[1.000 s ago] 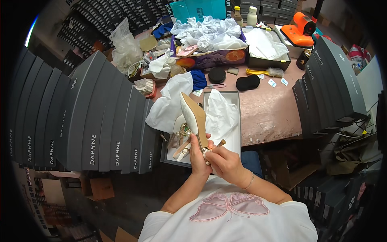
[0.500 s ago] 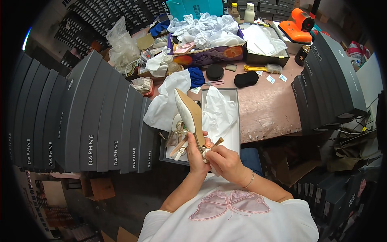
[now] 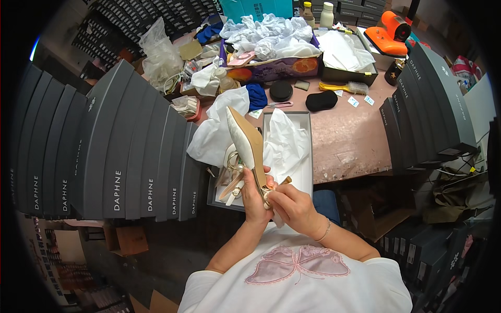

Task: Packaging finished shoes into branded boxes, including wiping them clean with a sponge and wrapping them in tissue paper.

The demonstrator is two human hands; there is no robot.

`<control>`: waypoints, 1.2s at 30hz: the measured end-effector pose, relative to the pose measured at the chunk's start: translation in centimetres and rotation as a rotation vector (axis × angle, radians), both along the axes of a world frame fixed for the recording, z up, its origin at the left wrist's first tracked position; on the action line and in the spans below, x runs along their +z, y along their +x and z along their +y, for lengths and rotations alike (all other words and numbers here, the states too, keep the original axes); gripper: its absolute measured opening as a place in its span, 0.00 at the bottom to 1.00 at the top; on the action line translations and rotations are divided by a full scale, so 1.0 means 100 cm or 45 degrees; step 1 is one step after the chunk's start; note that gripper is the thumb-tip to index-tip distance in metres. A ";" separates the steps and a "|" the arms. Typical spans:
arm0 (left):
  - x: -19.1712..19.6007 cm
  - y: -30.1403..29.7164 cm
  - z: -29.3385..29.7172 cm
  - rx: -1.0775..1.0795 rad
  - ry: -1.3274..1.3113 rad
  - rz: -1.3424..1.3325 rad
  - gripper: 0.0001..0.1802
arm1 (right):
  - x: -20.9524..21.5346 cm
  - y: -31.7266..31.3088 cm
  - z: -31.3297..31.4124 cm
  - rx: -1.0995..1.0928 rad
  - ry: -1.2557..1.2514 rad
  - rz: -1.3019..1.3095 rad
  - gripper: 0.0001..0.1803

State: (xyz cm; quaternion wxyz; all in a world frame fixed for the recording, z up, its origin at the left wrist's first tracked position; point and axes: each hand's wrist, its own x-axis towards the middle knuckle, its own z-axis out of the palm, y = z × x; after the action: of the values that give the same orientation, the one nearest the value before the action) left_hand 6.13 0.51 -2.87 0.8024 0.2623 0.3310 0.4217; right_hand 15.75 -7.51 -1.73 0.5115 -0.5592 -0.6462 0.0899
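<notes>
In my left hand (image 3: pixel 254 201) is a high-heeled shoe (image 3: pixel 247 140), its tan sole toward me and its pointed toe up and away. The upper looks white, and the thin heel is gold-toned. My right hand (image 3: pixel 296 208) is closed by the heel end, pinching a white tissue (image 3: pixel 278 218) against the shoe; its fingertips are partly hidden. Behind the shoe, another strappy shoe (image 3: pixel 235 194) with a pale buckle strap lies in the left part of an open shoe box (image 3: pixel 311 156). Crumpled white paper (image 3: pixel 284 141) fills the box's far right part.
Grey shoe boxes (image 3: pixel 117 156) stand in a row at left, more (image 3: pixel 430 99) at right. Along the back of the table (image 3: pixel 355 151) are a purple carton (image 3: pixel 276 70) of crumpled paper, a yellow-handled brush (image 3: pixel 339 87), a black oval pad (image 3: pixel 321 101) and an orange device (image 3: pixel 386 39).
My right fingers have shifted slightly at the heel, and less white tissue shows between them. The shoe remains in my left hand; the whole view has moved slightly.
</notes>
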 end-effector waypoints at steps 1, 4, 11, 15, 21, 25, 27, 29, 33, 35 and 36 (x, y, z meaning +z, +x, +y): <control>0.000 -0.001 -0.002 0.007 -0.002 -0.010 0.29 | 0.000 -0.002 -0.003 0.019 -0.004 -0.002 0.12; 0.001 -0.002 0.002 0.087 -0.032 0.074 0.30 | -0.005 -0.006 -0.012 0.033 -0.046 0.009 0.12; 0.002 -0.003 0.004 0.016 0.033 0.028 0.30 | 0.000 -0.006 0.002 -0.015 0.006 0.051 0.12; 0.005 0.002 -0.004 0.090 0.069 0.244 0.30 | 0.005 -0.006 0.010 -0.082 -0.018 -0.103 0.08; -0.015 -0.009 0.011 0.067 0.011 -0.038 0.27 | -0.008 -0.020 0.003 -0.053 -0.027 -0.117 0.09; -0.001 -0.001 0.009 0.084 -0.043 0.028 0.27 | 0.000 -0.012 0.021 -0.072 0.034 -0.097 0.10; -0.006 -0.005 0.003 0.070 -0.054 0.066 0.26 | 0.001 -0.012 0.023 -0.101 0.057 -0.101 0.10; -0.003 -0.005 0.007 0.081 0.036 0.082 0.24 | -0.008 -0.013 0.011 -0.079 0.031 -0.110 0.11; -0.016 -0.007 0.029 0.168 -0.063 -0.094 0.20 | -0.030 -0.002 -0.019 0.004 -0.278 0.016 0.08; -0.011 -0.006 0.027 0.110 -0.102 -0.194 0.20 | -0.018 0.006 -0.016 -0.012 -0.238 0.187 0.05; -0.011 -0.007 0.027 0.080 -0.121 -0.244 0.20 | -0.012 0.009 -0.014 -0.017 -0.229 0.237 0.05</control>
State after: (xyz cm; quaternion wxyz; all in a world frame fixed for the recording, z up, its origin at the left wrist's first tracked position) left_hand 5.44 3.17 -3.96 0.8283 0.1717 0.2803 0.4536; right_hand 16.65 -8.95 -2.95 0.5176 -0.5965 -0.5814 0.1957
